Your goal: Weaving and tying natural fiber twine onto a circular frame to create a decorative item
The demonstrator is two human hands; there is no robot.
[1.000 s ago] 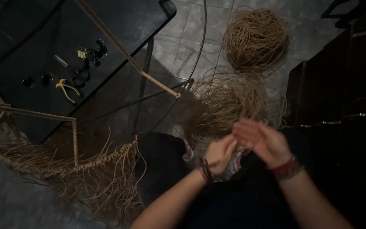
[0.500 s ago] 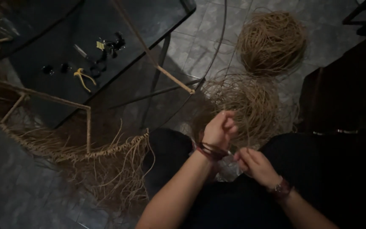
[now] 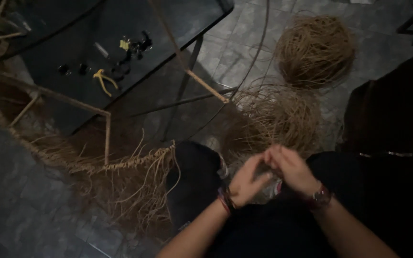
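Straw-coloured fibre coil (image 3: 273, 122) — hands (image 3: 268, 179) beside

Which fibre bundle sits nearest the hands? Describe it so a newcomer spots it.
Start at the dark table top left, then cross the tiled floor rightward. Two tan fibre heaps lie there: the loose tangled heap just above the joined hands is it; the other, the round ball, sits farther up, tighter wound.

Dim light; grey tiled floor (image 3: 244, 43); dark table (image 3: 72, 28).

Dim, grainy view; faint light on tiled floor (image 3: 244, 43) upper middle; right side deep shadow; soft focus.
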